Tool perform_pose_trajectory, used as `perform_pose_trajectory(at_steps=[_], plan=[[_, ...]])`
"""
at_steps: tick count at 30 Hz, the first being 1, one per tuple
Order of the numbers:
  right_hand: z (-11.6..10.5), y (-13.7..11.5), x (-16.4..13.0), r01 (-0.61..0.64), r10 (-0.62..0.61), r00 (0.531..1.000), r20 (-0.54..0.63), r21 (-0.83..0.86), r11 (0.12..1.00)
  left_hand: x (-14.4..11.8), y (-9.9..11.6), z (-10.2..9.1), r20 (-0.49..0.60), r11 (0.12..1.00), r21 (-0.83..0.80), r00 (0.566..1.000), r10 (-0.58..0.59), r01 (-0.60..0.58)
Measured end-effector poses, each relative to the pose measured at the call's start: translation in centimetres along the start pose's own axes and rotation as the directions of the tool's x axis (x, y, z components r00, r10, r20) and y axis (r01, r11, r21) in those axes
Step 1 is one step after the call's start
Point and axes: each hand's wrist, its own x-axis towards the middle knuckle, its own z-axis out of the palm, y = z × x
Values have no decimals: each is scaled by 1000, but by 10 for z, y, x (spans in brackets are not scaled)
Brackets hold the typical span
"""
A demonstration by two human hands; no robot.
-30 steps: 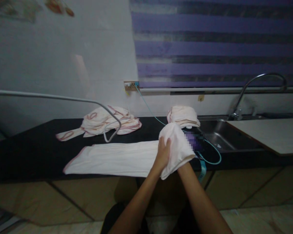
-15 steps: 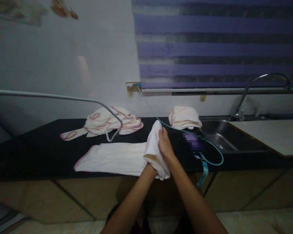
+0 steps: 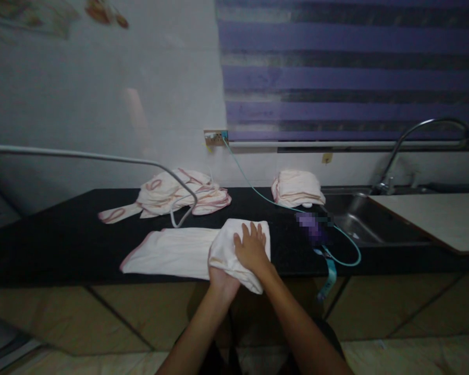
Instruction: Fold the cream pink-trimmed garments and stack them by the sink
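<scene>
A white cloth point(image 3: 172, 252) with a pink edge lies lengthwise on the black counter, its right part folded over. On top of that fold rests my right hand point(image 3: 252, 249), flat with its fingers spread. My left hand point(image 3: 222, 284) reaches under the folded layer from the front edge. Its fingers are hidden by the cloth, so their grip does not show. One corner of the fold hangs over the counter's front edge between my wrists.
Behind lie a loose heap of pink-edged cloths point(image 3: 180, 195) and, farther right, a folded stack point(image 3: 298, 188). A bent grey rod point(image 3: 113, 157) crosses above the left side. A pixelated phone point(image 3: 311, 228) with a teal cable point(image 3: 260, 195) sits left of the sink point(image 3: 359, 221). A pale board point(image 3: 441, 216) covers part of it.
The folded part of the cloth has come down from upright to lying flatter, leftward. My right hand has gone from gripping its side to lying flat on top.
</scene>
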Motion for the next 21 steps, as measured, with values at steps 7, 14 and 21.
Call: perform_pose_trajectory(at_steps=[7, 14, 21], plan=[[-4, 14, -2, 148, -143, 989, 38, -154, 977, -65, 27, -24, -368, 967, -212, 905, -214, 142], [-7, 31, 1, 218, -213, 976, 48, -191, 957, -92, 32, -22, -379, 998, 29, 924, 56, -48], [-11, 39, 0, 242, -238, 970, 46, -204, 949, -86, 49, 5, -54, 817, 542, 962, 266, -196]])
